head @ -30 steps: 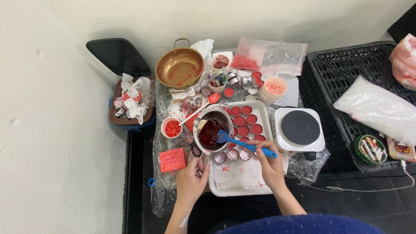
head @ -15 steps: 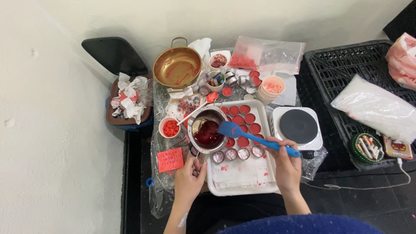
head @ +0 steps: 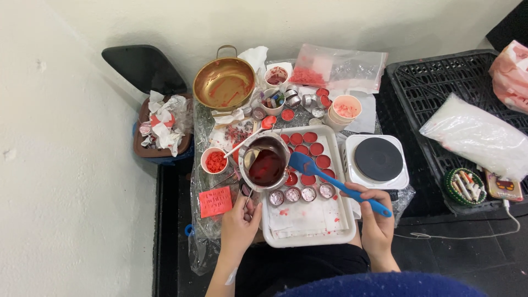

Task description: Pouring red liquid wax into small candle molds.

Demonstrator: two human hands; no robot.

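**Both hands busy over the tray of red-filled moulds**

Left hand [head: 240, 224] grips the handle of a small metal pouring pot [head: 265, 163], fingers wrapped shut around it; the pot sits just ahead of the hand, tilted slightly, with dark red liquid inside, over the left edge of the white tray [head: 308, 234]. Right hand [head: 375, 220] is clamped on the handle of a blue spatula [head: 330, 181], whose blade reaches up and left from the hand to just beside the pot's rim. Between the two hands lie rows of small round moulds [head: 308, 193], some filled red, some pale. Bare tray surface lies nearest the hands. Right of the right hand stands an electric hotplate [head: 378, 159], close to the tray's edge. Beyond the left hand, a small cup of red pieces [head: 214, 160] and an orange card [head: 215, 201] crowd the pot's left side.
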